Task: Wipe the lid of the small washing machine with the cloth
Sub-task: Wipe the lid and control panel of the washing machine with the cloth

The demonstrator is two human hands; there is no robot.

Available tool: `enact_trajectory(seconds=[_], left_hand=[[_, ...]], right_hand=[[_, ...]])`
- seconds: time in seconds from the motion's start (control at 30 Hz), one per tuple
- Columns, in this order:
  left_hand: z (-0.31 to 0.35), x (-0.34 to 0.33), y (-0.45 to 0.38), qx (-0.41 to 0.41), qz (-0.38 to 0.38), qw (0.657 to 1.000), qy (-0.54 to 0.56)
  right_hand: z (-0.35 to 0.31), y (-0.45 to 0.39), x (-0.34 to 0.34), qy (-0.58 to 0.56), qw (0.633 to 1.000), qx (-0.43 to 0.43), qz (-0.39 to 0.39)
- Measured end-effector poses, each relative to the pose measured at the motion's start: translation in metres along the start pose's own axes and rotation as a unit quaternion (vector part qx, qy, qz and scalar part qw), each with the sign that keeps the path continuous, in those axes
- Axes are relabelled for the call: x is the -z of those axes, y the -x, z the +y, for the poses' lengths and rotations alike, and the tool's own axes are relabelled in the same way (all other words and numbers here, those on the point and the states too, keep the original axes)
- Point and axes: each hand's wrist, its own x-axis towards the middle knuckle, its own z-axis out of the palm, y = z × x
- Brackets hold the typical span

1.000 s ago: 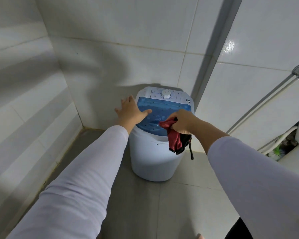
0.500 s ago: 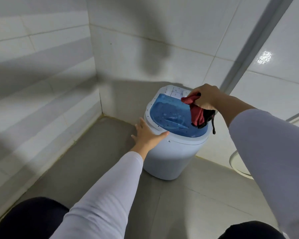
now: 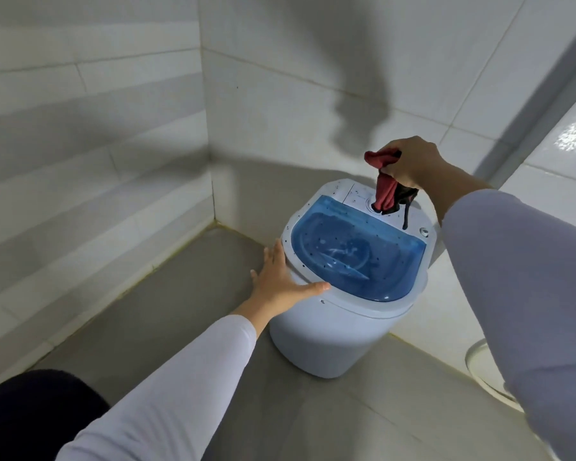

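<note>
A small white washing machine (image 3: 326,337) stands on the floor in a tiled corner. Its translucent blue lid (image 3: 356,254) is closed and speckled with dark spots. Behind the lid is a white control panel (image 3: 353,194). My left hand (image 3: 280,277) lies flat against the machine's left rim, fingers spread, thumb along the front edge. My right hand (image 3: 409,164) is raised above the control panel, gripping a red and black cloth (image 3: 384,191) that hangs down, its lower end touching the panel's dial area.
White tiled walls (image 3: 113,161) close in on the left and behind the machine. The floor (image 3: 180,294) is grey tile. A white rounded fixture (image 3: 479,364) shows at the right edge. My dark-clad knee (image 3: 30,417) sits at the bottom left.
My right hand lifted the cloth up and back, off the lid to above the control panel. The camera moved closer and leftward. My left hand stays on the machine's left rim.
</note>
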Motion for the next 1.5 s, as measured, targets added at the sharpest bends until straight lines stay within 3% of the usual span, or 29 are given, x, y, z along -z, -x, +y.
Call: enact_trajectory(seconds=[0.23, 0.43, 0.67, 0.8, 0.9, 1.03, 1.5], left_hand=[[-0.008, -0.009, -0.001, -0.008, 0.017, 1.000, -0.019], [0.001, -0.003, 0.002, -0.001, 0.010, 0.999, -0.039], [-0.008, -0.008, -0.004, -0.006, 0.007, 0.999, -0.036], [-0.009, -0.010, -0.004, -0.019, 0.010, 0.999, -0.031], [-0.009, -0.011, -0.005, -0.016, 0.017, 1.000, -0.021], [-0.006, -0.008, -0.002, -0.009, 0.008, 1.000, -0.013], [0.000, -0.004, 0.002, -0.005, 0.000, 1.000, 0.018]], right_hand=[[-0.003, -0.041, -0.025, -0.030, 0.997, -0.010, -0.072], [-0.015, -0.069, -0.054, -0.029, 0.996, 0.080, -0.013], [-0.012, -0.088, -0.080, -0.053, 0.994, 0.091, 0.002], [-0.007, -0.092, -0.086, -0.107, 0.991, 0.042, -0.065], [-0.005, -0.089, -0.090, -0.071, 0.988, 0.057, -0.123], [0.001, -0.094, -0.098, -0.075, 0.986, 0.051, -0.142], [0.000, -0.079, -0.108, -0.049, 0.992, 0.091, -0.079]])
